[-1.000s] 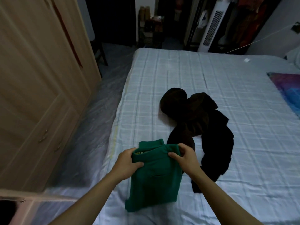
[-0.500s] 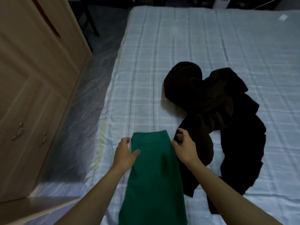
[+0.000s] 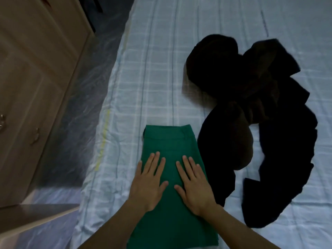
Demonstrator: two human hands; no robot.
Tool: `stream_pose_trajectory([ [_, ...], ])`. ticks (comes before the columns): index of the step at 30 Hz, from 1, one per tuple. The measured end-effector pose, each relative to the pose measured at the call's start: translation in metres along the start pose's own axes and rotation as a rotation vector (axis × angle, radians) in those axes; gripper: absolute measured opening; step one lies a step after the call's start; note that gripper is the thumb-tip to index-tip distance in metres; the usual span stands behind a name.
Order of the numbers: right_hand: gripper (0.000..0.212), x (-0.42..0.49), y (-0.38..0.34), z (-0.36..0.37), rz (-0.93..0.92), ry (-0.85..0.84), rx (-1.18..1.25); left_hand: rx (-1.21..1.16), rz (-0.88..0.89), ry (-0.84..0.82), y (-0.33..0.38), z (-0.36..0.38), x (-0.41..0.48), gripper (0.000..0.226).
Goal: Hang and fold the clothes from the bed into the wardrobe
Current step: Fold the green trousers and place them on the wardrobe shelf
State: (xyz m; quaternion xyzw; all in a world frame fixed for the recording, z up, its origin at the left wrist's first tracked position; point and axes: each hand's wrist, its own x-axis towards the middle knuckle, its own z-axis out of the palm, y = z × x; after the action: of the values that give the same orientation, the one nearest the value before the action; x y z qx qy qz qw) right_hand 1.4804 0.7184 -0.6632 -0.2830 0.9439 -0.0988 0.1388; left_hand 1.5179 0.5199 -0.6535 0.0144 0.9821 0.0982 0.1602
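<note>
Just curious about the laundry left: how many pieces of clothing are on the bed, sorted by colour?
Green: 1, the green garment, flat under both hands.
Dark (black or brown): 1 heap, the dark clothes; separate pieces cannot be told apart.
Total: 2 groups.

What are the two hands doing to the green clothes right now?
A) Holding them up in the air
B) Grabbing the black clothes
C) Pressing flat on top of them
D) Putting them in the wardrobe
C: the left hand and right hand lie open, palms down, on the green clothes spread on the bed.
</note>
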Motion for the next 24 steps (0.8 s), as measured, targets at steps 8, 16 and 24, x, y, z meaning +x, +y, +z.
stream_pose_trajectory([
  [8, 0.071, -0.002, 0.004, 0.022, -0.025, 0.118, -0.104, 0.065, 0.030, -0.041, -0.008, 0.021, 0.004, 0.075],
  [16, 0.072, -0.079, -0.013, 0.016, -0.056, 0.001, 0.082, 0.041, 0.226, 0.086, 0.013, 0.029, -0.108, 0.073],
  [24, 0.077, -0.162, -0.022, 0.031, -0.092, 0.050, 0.078, -0.045, 0.287, 0.140, 0.005, 0.050, -0.164, 0.082],
])
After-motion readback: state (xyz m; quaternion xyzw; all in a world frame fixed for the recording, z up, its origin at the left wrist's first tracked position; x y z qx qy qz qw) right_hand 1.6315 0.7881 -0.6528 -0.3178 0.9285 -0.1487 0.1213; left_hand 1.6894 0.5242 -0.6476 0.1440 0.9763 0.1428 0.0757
